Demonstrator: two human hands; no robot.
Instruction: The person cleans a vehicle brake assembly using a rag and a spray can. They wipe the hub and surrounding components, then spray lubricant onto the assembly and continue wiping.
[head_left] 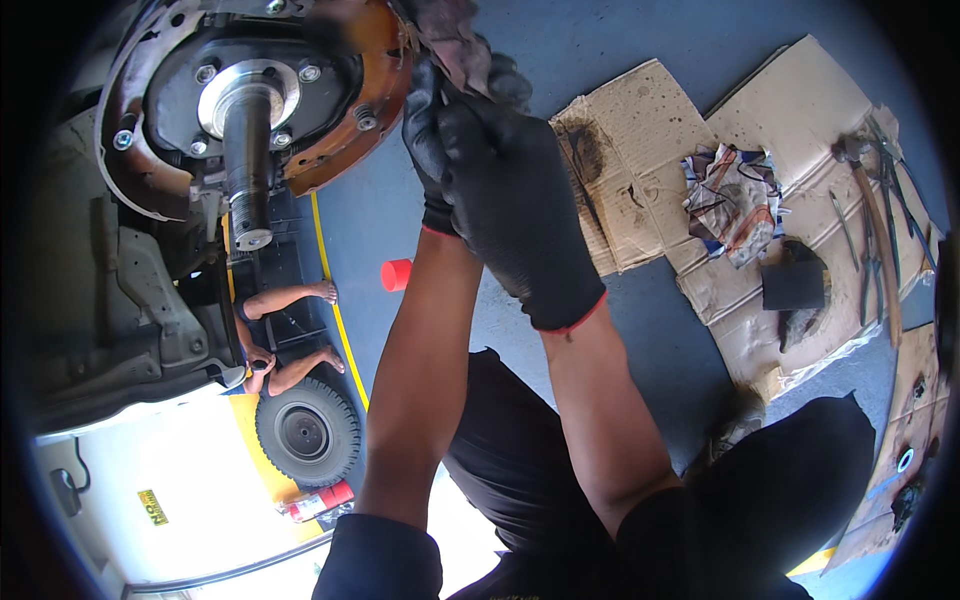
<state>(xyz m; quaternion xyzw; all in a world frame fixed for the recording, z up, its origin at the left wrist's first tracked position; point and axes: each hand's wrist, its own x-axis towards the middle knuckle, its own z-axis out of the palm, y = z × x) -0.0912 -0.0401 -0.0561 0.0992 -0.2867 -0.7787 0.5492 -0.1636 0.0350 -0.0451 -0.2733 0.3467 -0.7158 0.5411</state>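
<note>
Both my hands wear black gloves with red cuffs and are raised together near the top middle. My left hand (428,140) sits behind, mostly hidden by my right hand (505,190). Together they grip a dirty dark rag (450,40) bunched above the fingers. The rag touches the right edge of a rusty orange brake backing plate (365,110). At the plate's centre a bare metal axle spindle (247,140) points out toward me, ringed by several bolts.
Flattened cardboard (650,170) lies on the blue floor at right, carrying a patterned cloth (732,195), a dark block (795,285) and hand tools (875,230). A red cap (396,274) stands on the floor. A small tyre (306,430) and another person's bare legs (290,300) lie lower left.
</note>
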